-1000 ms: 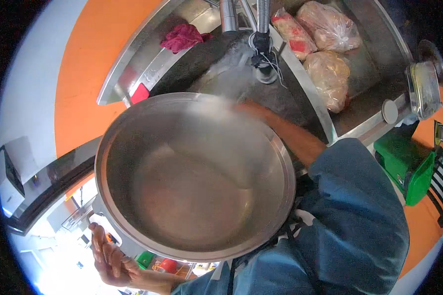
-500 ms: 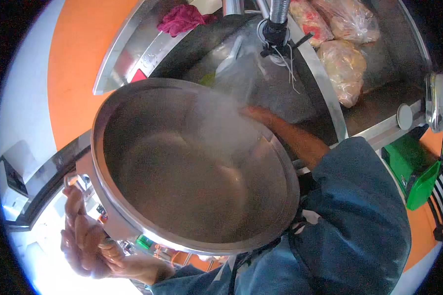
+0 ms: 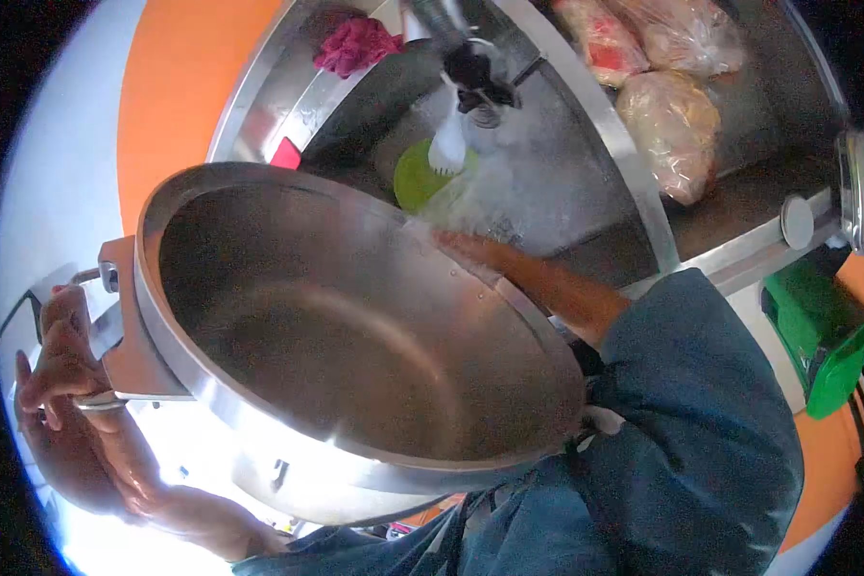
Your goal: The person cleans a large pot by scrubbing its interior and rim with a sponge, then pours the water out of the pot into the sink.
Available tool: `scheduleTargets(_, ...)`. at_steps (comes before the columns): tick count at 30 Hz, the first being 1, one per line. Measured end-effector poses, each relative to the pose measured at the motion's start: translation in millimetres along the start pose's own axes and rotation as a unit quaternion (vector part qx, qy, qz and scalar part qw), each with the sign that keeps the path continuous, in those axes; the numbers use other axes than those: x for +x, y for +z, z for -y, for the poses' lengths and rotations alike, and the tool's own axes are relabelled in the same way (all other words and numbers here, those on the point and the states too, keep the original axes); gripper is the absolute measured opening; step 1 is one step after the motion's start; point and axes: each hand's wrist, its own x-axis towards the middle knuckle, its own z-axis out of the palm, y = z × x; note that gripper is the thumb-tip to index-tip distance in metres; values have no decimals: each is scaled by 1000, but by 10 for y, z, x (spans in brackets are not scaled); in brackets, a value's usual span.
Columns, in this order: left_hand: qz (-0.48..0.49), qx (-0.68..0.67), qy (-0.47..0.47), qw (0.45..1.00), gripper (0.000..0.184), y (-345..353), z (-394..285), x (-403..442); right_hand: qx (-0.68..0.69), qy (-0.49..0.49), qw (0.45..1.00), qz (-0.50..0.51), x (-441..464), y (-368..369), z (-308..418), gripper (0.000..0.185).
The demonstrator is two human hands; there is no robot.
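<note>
A large steel stockpot (image 3: pixel 355 384) fills the middle of the view, tilted, with its open mouth towards me and bare metal showing inside. My left hand (image 3: pixel 77 384) is at the left side handle (image 3: pixel 130 365), its fingers curled around it. On the far right side, my right hand (image 3: pixel 470 252) holds the pot at its rim; most of its fingers are hidden behind the wall. Steam drifts beyond the far rim, over the sink (image 3: pixel 586 192). In the sink lie a green round item (image 3: pixel 415 178) and a white, brush-like utensil (image 3: pixel 448 144).
A sprayer hose head (image 3: pixel 475 77) hangs over the sink. Several plastic-bagged food packs (image 3: pixel 672 134) lie in the right basin. A magenta cloth (image 3: pixel 355 46) rests at the back left. There is a green container (image 3: pixel 816 336) at the right.
The pot's left side and my left hand have moved left and up. Steam inside the pot has thinned, with more over the sink. The sprayer appears further left, and the green item shows more.
</note>
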Motion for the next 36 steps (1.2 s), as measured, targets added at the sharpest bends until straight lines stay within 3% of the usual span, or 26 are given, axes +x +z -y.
scheduleTargets(2, 79, -160, -63, 982, 65, 66, 37, 16, 9, -3, 1000, 9, 5, 36, -54, 90)
scheduleTargets(7, 46, -22, -7, 999, 63, 101, -122, -28, 27, -7, 999, 18, -29, 67, -172, 90)
scheduleTargets(11, 40, -173, -44, 983, 60, 380, 1, -153, 30, -12, 999, 7, -36, 48, -227, 91)
scheduleTargets(16, 35, -236, -4, 971, 38, -469, -652, -484, 33, -15, 999, -13, -27, 28, -260, 92)
scheduleTargets(18, -38, 38, 51, 997, 37, -390, -596, -601, -39, -26, 994, -96, -268, 196, -128, 89)
scheduleTargets(19, -56, 115, 70, 989, 39, -376, -567, -661, -32, -21, 995, -87, -288, 200, -108, 88)
scheduleTargets(20, -59, 149, 78, 984, 42, -357, -530, -730, -25, -17, 996, -79, -240, 134, -164, 86)
scheduleTargets(22, -64, 208, 91, 972, 50, -347, -464, -909, 71, 13, 997, 35, -88, -51, -185, 83)
scheduleTargets(25, -68, 267, 102, 956, 66, -410, -453, -1208, -47, -90, 993, -53, -535, 356, 339, 76)
scheduleTargets(26, -52, 248, 93, 963, 71, -496, -502, -1315, -82, -114, 986, -88, -733, 519, 558, 75)
scheduleTargets(27, 22, 99, 56, 993, 73, -770, -686, -1431, -106, -129, 977, -129, -918, 650, 744, 76)
scheduleTargets(29, 70, -129, 81, 986, 76, -1043, -689, -1636, -121, -108, 975, -154, -882, 483, 830, 78)
scheduleTargets(31, 11, -278, 201, 939, 76, -1167, -418, -1804, -137, -66, 975, -161, -641, -31, 899, 81)
scheduleTargets(32, 28, -294, 180, 938, 73, -1214, -357, -1844, -164, -61, 967, -184, -767, 32, 1074, 82)
scheduleTargets(34, 136, -276, 27, 951, 69, -1281, -303, -1908, -286, -115, 903, -300, -1133, 173, 1383, 84)
scheduleTargets(35, 180, -260, -35, 948, 68, -1285, -250, -1923, -237, -104, 937, -236, -1220, 122, 1521, 84)
scheduleTargets(36, 110, -255, 1, 961, 70, -1292, -155, -1936, -227, -112, 939, -232, -1302, 89, 1578, 84)
